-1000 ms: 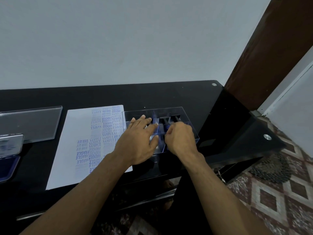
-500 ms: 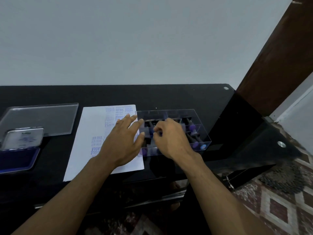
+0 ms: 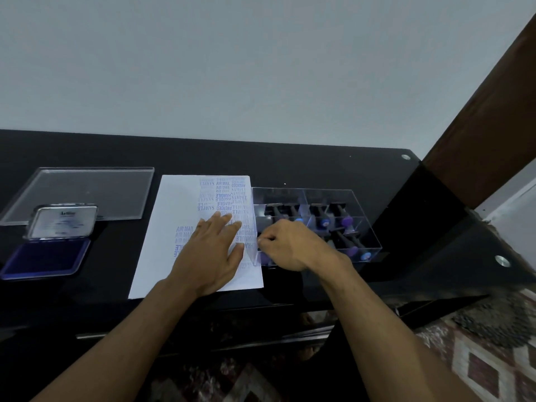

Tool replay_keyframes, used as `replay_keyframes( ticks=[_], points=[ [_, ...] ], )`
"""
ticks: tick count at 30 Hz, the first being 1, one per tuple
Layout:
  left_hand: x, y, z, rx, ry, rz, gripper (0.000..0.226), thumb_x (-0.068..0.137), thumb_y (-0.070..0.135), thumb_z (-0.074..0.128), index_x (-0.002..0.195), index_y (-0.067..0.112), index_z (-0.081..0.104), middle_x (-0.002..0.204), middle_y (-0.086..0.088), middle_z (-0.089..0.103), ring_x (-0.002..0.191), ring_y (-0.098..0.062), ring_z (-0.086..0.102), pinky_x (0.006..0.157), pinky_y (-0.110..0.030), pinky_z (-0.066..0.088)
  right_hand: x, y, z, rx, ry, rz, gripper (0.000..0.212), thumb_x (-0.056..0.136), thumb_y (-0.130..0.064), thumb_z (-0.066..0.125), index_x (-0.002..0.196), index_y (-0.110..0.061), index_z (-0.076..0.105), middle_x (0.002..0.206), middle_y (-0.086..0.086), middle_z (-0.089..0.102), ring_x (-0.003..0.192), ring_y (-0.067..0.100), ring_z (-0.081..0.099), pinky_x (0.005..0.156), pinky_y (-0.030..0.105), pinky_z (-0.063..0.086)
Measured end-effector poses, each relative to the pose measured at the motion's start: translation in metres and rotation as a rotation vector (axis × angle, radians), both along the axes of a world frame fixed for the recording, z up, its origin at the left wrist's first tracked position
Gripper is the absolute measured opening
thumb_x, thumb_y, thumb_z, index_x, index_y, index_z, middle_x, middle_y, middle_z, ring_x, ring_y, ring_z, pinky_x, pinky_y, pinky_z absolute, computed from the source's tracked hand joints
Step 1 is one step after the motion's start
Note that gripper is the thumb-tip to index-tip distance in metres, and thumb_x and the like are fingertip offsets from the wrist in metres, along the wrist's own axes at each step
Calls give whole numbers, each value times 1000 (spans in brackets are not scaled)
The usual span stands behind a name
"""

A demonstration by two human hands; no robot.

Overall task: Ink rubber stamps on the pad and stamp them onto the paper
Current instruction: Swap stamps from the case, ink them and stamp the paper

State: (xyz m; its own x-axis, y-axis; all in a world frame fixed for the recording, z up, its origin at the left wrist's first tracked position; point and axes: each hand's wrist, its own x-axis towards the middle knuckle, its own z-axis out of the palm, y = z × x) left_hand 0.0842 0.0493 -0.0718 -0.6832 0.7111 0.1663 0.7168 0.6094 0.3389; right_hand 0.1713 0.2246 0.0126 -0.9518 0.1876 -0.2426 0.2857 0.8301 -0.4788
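Surface: glossy black glass table (image 3: 319, 166); paper (image 3: 179, 227) as landmark
Stamps (image 3: 345, 220): right of paper in clear box (image 3: 367, 224); light, rigid; take by the handle
Pad (image 3: 43, 256): open, left of paper
Left hand (image 3: 210, 253): flat, fingers spread, on paper
Right hand (image 3: 293, 246): pinched in box; grasp cannot be told

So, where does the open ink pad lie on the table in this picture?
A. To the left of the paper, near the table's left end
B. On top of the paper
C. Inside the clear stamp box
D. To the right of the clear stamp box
A: the ink pad, its lid raised, lies at the far left, apart from the paper, while the clear stamp box stands at the paper's right side.
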Motion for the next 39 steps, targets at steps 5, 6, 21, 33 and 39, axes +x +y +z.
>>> replay_keyframes(
  ticks=[5,6,21,33,39],
  points=[
    [2,0,0,2,15,1,71,96,58,19,151,19,43,161,-6,35,153,-24,21,125,-44,13,1,-3,2,13,27,-42,25,91,-28,52,76,-20,71,68,-10,67,57,6,58,50,22,41],
    [3,0,0,0,22,1,71,96,58,19,151,19,43,161,-6,35,153,-24,21,125,-43,13,2,-4,1,23,54,-56,23,90,-29,54,78,-19,70,72,-7,68,60,9,60,50,24,44],
    [2,1,0,-26,27,14,70,96,60,20,151,23,42,164,-2,30,154,-22,18,121,-36,2,20,-13,-2,149,461,-255,11,93,-23,61,104,-20,63,95,-4,50,80,10,49,68,20,38],
    [-1,-4,15,-27,5,45,68,94,59,29,151,26,42,165,-1,27,154,-23,18,121,-39,2,17,-28,17,174,534,-250,11,95,-26,60,101,-17,61,103,-4,44,81,9,50,72,23,50],
    [-5,-41,37,6,34,123,70,93,60,25,152,26,41,165,-1,26,155,-22,16,125,-43,9,-2,-65,32,186,584,-224,14,96,-28,61,104,-17,60,106,-6,41,75,8,48,71,19,49]
  ],
)
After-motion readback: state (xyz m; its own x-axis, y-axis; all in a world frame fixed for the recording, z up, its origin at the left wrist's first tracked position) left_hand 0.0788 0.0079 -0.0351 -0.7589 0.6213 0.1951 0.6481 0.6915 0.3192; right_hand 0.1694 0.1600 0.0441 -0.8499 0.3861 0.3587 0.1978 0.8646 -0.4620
